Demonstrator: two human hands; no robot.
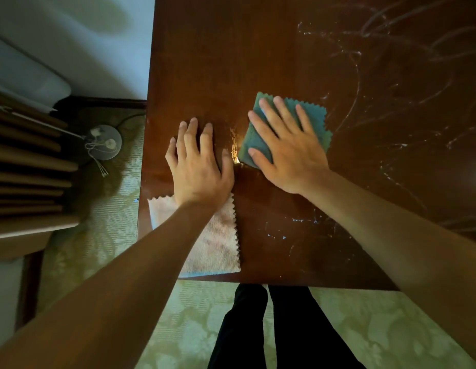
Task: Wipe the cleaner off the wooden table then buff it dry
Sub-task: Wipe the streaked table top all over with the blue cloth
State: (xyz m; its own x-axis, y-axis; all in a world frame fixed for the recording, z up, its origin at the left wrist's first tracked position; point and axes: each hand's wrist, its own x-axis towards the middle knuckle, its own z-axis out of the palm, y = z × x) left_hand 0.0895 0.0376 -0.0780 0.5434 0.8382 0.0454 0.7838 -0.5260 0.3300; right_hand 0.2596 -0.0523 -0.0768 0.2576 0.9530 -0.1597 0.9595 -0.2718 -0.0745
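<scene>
Head view is looking down on a dark brown wooden surface [258, 62], with both bare forearms reaching in from the near edge. The right hand [287, 153] is lying flat with its fingers straight and spread, pressing on a folded green cloth [315, 115] with a zigzag edge; the cloth is sitting near the middle of the surface, and the fingertips are reaching almost to its far edge. The left hand [198, 166] is resting palm down on bare wood just beside the green cloth, its fingers relaxed and slightly apart, holding nothing. Between the two hands a small wet patch [234, 150] is catching the light. A pale pink cloth [218, 243] is lying flat at the near left corner of the surface, partly under the left wrist and forearm.

White smeared streaks of cleaner [391, 75] are curving across the right half of the surface, and a few smaller flecks [285, 233] are showing nearer the front edge, while the wood to the left of the green cloth is looking free of streaks. Below the surface, dark trousers [271, 328] are standing on a pale green patterned carpet [378, 328]. Off to the left, a round lamp base [106, 142] with a cord is sitting on the floor beside dark wooden slats [26, 169].
</scene>
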